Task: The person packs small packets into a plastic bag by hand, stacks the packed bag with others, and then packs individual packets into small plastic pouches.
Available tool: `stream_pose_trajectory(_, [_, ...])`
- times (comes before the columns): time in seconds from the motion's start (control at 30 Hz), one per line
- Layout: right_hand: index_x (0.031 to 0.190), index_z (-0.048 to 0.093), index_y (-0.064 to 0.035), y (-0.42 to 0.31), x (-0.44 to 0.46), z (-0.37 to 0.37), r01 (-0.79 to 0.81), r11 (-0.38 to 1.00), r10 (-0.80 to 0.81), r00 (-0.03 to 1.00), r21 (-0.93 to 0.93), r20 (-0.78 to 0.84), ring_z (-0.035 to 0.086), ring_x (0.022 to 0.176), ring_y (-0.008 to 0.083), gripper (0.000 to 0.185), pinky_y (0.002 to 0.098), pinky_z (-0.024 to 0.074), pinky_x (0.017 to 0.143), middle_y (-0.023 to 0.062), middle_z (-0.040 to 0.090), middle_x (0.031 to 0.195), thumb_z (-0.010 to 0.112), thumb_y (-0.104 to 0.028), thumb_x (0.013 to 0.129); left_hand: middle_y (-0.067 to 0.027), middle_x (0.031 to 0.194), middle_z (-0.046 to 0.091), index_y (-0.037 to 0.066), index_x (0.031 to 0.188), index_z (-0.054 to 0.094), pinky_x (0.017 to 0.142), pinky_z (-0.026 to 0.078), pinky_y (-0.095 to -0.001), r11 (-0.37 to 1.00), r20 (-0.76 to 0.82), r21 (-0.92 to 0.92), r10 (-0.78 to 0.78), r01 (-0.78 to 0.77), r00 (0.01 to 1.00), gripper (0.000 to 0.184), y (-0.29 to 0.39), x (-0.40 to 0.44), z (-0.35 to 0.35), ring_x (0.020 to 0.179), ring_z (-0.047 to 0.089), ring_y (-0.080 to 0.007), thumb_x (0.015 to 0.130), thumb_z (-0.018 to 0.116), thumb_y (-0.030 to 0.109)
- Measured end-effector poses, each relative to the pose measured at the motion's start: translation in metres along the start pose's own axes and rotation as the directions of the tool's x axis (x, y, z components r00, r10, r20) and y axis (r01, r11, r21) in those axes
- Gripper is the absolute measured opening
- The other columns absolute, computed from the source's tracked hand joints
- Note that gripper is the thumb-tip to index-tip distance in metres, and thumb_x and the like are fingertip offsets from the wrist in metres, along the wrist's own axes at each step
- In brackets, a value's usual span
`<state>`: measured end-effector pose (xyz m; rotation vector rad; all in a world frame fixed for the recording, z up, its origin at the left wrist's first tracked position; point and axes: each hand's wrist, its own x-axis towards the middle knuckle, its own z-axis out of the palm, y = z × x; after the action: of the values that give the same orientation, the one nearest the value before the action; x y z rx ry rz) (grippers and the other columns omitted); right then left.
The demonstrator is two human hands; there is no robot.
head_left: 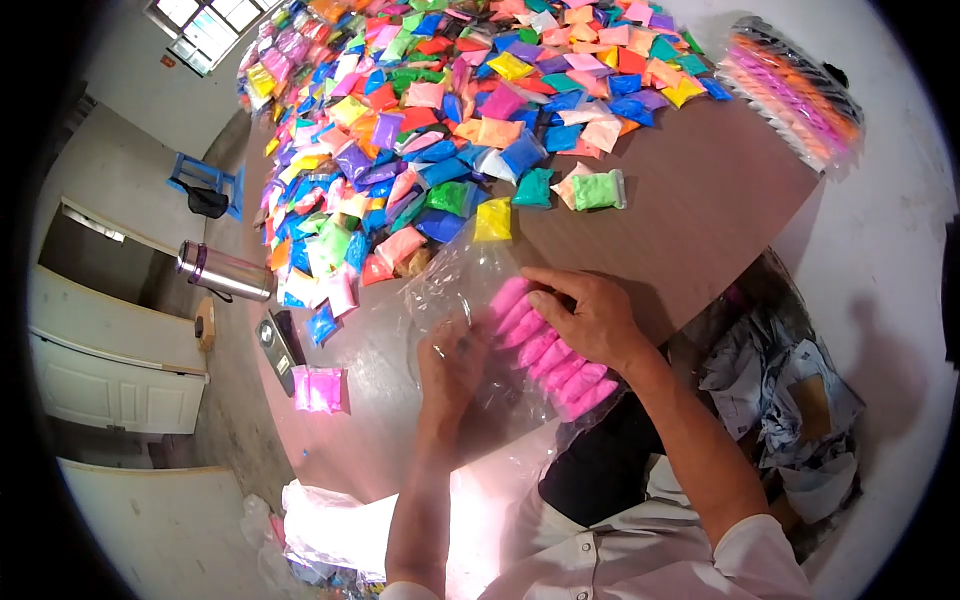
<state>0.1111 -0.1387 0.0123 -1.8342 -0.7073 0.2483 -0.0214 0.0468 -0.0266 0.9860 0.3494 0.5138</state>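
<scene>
A row of several bright pink packets (553,348) lies stacked side by side near the table's front edge. My right hand (597,318) grips the upper part of this row, with thumb and fingers closed on it. Loose around the packets is a large clear plastic bag (425,290), crumpled toward the left. My left hand (452,362) shows through the film, fingers curled and closed on the bag; whether it is inside or behind the film I cannot tell. A yellow packet (493,220) lies just beyond the bag.
Many coloured packets (430,120) heap across the far table (690,210). A green packet (599,190) sits apart. On the left are a steel flask (225,272), a dark scale-like device (278,350) and pink packets (318,389). Bagged packets (790,95) lie far right; crumpled paper (800,400) fills a box below.
</scene>
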Motion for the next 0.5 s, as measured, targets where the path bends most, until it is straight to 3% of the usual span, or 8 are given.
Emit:
stream_pose_trajectory(0.07, [0.125, 0.078, -0.0136, -0.001, -0.001, -0.001, 0.031, 0.999, -0.031, 0.999, 0.014, -0.027, 0.075, 0.082, 0.0286, 0.032, 0.0381, 0.0578, 0.077, 0.0145, 0.078, 0.096, 0.073, -0.030, 0.098, -0.0138, 0.111, 0.071, -0.013, 0.123, 0.067, 0.095, 0.053, -0.0365, 0.992, 0.075, 0.090, 0.080, -0.086, 0.994, 0.075, 0.001, 0.000, -0.013, 0.097, 0.066, -0.0200, 0.099, 0.071, 0.058])
stream_pose_trajectory(0.1, [0.125, 0.078, -0.0135, -0.001, 0.000, -0.003, 0.024, 1.000, -0.024, 1.000, 0.008, -0.007, 0.075, 0.082, 0.0283, 0.032, 0.0379, 0.0581, 0.077, 0.0144, 0.078, 0.097, 0.074, -0.030, 0.098, -0.0107, 0.107, 0.071, -0.012, 0.125, 0.067, 0.091, 0.053, -0.0336, 0.911, 0.102, 0.411, -0.030, -0.015, 0.994, 0.074, 0.018, -0.003, -0.006, 0.089, 0.066, -0.0161, 0.100, 0.071, 0.057])
stream_pose_trajectory(0.17, [0.125, 0.078, -0.0133, -0.001, 0.001, -0.003, 0.031, 0.999, -0.032, 0.999, 0.023, 0.023, 0.075, 0.083, 0.0281, 0.032, 0.0377, 0.0584, 0.077, 0.0142, 0.078, 0.098, 0.074, -0.030, 0.098, -0.0077, 0.103, 0.071, -0.012, 0.126, 0.067, 0.087, 0.054, -0.0308, 0.712, 0.073, 0.701, -0.127, 0.040, 0.989, 0.073, 0.032, -0.008, -0.006, 0.081, 0.065, -0.0122, 0.101, 0.071, 0.057])
stream_pose_trajectory(0.23, [0.125, 0.078, -0.0126, 0.000, 0.001, -0.002, 0.034, 0.998, -0.033, 0.999, -0.044, 0.014, 0.076, 0.084, 0.0269, 0.032, 0.0368, 0.0589, 0.078, 0.0132, 0.079, 0.100, 0.075, -0.030, 0.097, -0.0027, 0.096, 0.070, -0.009, 0.130, 0.067, 0.077, 0.052, -0.0258, 0.416, 0.184, 0.882, 0.130, -0.222, 0.974, 0.073, 0.023, -0.009, -0.012, 0.070, 0.060, -0.0077, 0.103, 0.067, 0.059])
stream_pose_trajectory(0.37, [0.125, 0.078, -0.0124, 0.003, -0.002, 0.000, 0.064, 0.997, -0.064, 0.998, -0.044, -0.008, 0.076, 0.086, 0.0262, 0.032, 0.0366, 0.0591, 0.079, 0.0119, 0.080, 0.102, 0.075, -0.030, 0.098, -0.0028, 0.098, 0.070, -0.004, 0.130, 0.068, 0.074, 0.050, -0.0239, 0.377, 0.254, 0.884, 0.107, -0.275, 0.961, 0.059, 0.009, 0.007, -0.028, 0.078, 0.063, -0.0082, 0.106, 0.067, 0.050])
stream_pose_trajectory(0.47, [0.125, 0.078, -0.0125, 0.000, -0.001, 0.000, 0.077, 0.997, -0.078, 0.997, -0.031, -0.018, 0.076, 0.086, 0.0264, 0.033, 0.0366, 0.0590, 0.080, 0.0110, 0.080, 0.103, 0.074, -0.031, 0.098, -0.0039, 0.102, 0.072, -0.001, 0.132, 0.069, 0.073, 0.051, -0.0247, 0.367, 0.354, 0.815, 0.295, -0.447, 0.887, 0.041, -0.005, 0.017, -0.033, 0.086, 0.065, -0.0094, 0.107, 0.066, 0.033])
stream_pose_trajectory(0.5, [0.125, 0.078, -0.0123, -0.002, -0.002, -0.001, 0.054, 0.998, -0.055, 0.998, -0.029, -0.013, 0.077, 0.087, 0.0263, 0.033, 0.0365, 0.0591, 0.081, 0.0111, 0.080, 0.103, 0.074, -0.032, 0.098, -0.0065, 0.106, 0.073, -0.001, 0.131, 0.069, 0.075, 0.052, -0.0259, 0.436, 0.285, 0.835, 0.179, -0.335, 0.942, 0.037, 0.002, 0.011, -0.029, 0.090, 0.066, -0.0109, 0.105, 0.066, 0.026])
